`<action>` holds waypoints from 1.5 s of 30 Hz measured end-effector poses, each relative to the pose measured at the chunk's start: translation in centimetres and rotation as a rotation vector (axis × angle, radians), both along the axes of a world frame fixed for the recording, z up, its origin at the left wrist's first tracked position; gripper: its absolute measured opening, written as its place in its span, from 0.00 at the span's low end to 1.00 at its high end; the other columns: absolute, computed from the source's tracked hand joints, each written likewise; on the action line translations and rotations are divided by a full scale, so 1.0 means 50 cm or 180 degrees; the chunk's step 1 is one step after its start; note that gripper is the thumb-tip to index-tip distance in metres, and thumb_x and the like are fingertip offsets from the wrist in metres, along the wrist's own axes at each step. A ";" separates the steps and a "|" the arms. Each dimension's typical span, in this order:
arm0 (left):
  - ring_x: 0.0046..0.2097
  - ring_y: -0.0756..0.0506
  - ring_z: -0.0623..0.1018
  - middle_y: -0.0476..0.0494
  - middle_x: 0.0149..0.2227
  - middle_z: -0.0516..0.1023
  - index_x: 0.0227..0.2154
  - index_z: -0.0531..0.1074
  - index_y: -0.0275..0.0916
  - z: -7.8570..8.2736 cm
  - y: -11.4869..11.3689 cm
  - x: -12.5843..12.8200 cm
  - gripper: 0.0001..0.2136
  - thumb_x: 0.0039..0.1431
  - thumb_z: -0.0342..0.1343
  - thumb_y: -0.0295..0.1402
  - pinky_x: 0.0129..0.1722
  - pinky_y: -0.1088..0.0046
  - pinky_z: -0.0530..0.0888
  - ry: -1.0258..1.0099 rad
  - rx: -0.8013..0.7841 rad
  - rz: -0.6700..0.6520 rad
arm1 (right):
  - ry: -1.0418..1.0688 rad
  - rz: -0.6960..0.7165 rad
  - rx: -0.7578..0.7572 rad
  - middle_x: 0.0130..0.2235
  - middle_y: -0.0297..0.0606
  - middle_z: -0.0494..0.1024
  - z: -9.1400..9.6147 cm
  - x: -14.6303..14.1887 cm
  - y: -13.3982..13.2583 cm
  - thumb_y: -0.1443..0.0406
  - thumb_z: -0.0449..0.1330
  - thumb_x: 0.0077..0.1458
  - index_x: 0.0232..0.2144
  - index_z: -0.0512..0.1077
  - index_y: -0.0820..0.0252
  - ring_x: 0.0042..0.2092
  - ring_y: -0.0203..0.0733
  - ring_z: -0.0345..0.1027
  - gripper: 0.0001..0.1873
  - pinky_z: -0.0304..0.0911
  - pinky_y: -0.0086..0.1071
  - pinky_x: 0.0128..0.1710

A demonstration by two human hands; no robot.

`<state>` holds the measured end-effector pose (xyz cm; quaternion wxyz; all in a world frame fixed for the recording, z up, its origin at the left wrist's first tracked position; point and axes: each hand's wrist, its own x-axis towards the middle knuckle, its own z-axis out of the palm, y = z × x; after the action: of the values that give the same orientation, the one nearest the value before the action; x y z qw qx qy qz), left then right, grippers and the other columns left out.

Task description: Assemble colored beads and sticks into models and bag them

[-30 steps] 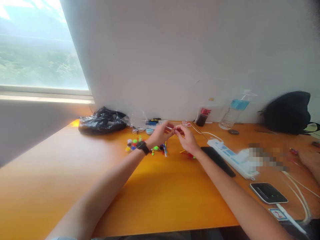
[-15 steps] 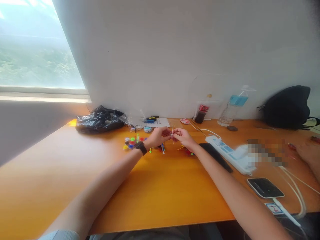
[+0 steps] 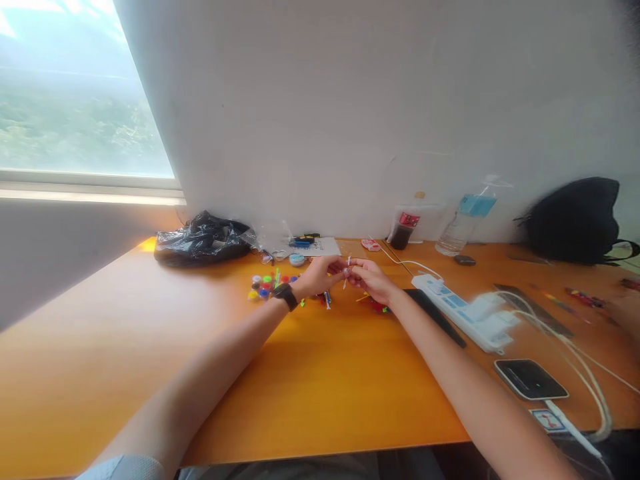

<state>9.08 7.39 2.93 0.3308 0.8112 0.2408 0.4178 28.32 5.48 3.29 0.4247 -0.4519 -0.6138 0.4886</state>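
Both my hands meet over the middle of the table, fingertips pinched together. Between them is a thin white stick (image 3: 349,260) with a small pale piece at the fingers; its exact kind is too small to make out. My left hand (image 3: 323,273), with a black watch (image 3: 286,296) on its wrist, grips it from the left. My right hand (image 3: 371,280) pinches it from the right. Several small colourful round pots (image 3: 264,287) stand left of my left hand. Small coloured pieces (image 3: 325,299) lie under the hands, and more red and green ones (image 3: 379,305) lie below the right wrist.
Behind are a black plastic bag (image 3: 203,240), blue tools (image 3: 303,241) on paper, a dark drink bottle (image 3: 403,230) and a clear bottle (image 3: 463,223). To the right lie a white power strip (image 3: 460,310), cables, a black-topped device (image 3: 531,379) and another person's blurred hand (image 3: 627,307).
The white stick now leans more, its upper end tilted right, and my fingers have shifted slightly around it. At the right edge, the other person's hand has drawn back. The view has shifted slightly.
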 end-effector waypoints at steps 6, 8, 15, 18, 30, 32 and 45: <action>0.36 0.47 0.80 0.43 0.35 0.82 0.37 0.75 0.35 -0.012 0.006 0.000 0.09 0.64 0.61 0.37 0.39 0.71 0.77 0.0255 0.0263 0.0042 | -0.0638 -0.0042 0.0110 0.24 0.28 0.66 -0.006 -0.003 0.008 0.54 0.59 0.51 0.34 0.69 0.58 0.22 0.32 0.52 0.14 0.48 0.27 0.22; 0.36 0.47 0.80 0.44 0.36 0.82 0.42 0.75 0.36 -0.017 0.008 -0.001 0.08 0.66 0.58 0.34 0.39 0.72 0.77 0.0326 0.0349 0.0118 | -0.0927 -0.0141 0.0199 0.24 0.27 0.66 -0.011 0.001 0.016 0.55 0.57 0.54 0.35 0.69 0.58 0.22 0.33 0.52 0.13 0.47 0.27 0.22; 0.41 0.41 0.82 0.41 0.38 0.84 0.36 0.79 0.37 -0.037 0.009 0.006 0.04 0.58 0.61 0.29 0.41 0.69 0.76 0.1197 0.0544 0.0770 | -0.2333 -0.0575 0.0754 0.25 0.32 0.72 -0.025 0.014 0.028 0.64 0.59 0.57 0.38 0.75 0.61 0.29 0.38 0.63 0.08 0.54 0.29 0.30; 0.38 0.41 0.82 0.41 0.35 0.84 0.40 0.80 0.38 -0.043 0.005 0.011 0.08 0.58 0.59 0.27 0.37 0.69 0.75 0.1380 0.0596 0.0792 | -0.2839 -0.0644 0.0904 0.32 0.39 0.78 -0.020 0.015 0.016 0.68 0.60 0.56 0.43 0.76 0.63 0.34 0.41 0.69 0.12 0.57 0.30 0.34; 0.50 0.31 0.78 0.34 0.39 0.84 0.45 0.81 0.39 -0.031 0.008 0.003 0.11 0.61 0.60 0.32 0.54 0.55 0.71 0.1965 0.1182 0.1113 | -0.3454 0.0499 0.0449 0.32 0.37 0.83 0.074 0.095 -0.032 0.61 0.70 0.45 0.26 0.78 0.58 0.32 0.42 0.75 0.07 0.64 0.29 0.29; 0.53 0.32 0.77 0.35 0.44 0.84 0.50 0.79 0.40 -0.021 0.004 0.001 0.14 0.62 0.60 0.34 0.56 0.54 0.70 0.1914 0.1243 0.1168 | -0.3603 0.0571 0.0210 0.33 0.39 0.84 0.088 0.102 -0.042 0.62 0.72 0.41 0.27 0.79 0.58 0.32 0.44 0.76 0.09 0.63 0.30 0.29; 0.45 0.43 0.82 0.44 0.43 0.85 0.44 0.79 0.40 0.060 -0.005 -0.013 0.09 0.66 0.59 0.36 0.47 0.68 0.76 0.0669 0.0904 0.0479 | -0.1696 0.0064 0.0210 0.31 0.37 0.80 0.097 0.096 -0.038 0.55 0.66 0.54 0.33 0.69 0.58 0.28 0.38 0.70 0.14 0.61 0.29 0.26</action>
<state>8.44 7.14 5.95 0.1538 0.8686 0.2726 0.3841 33.14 3.60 8.16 0.2578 -0.5443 -0.7240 0.3363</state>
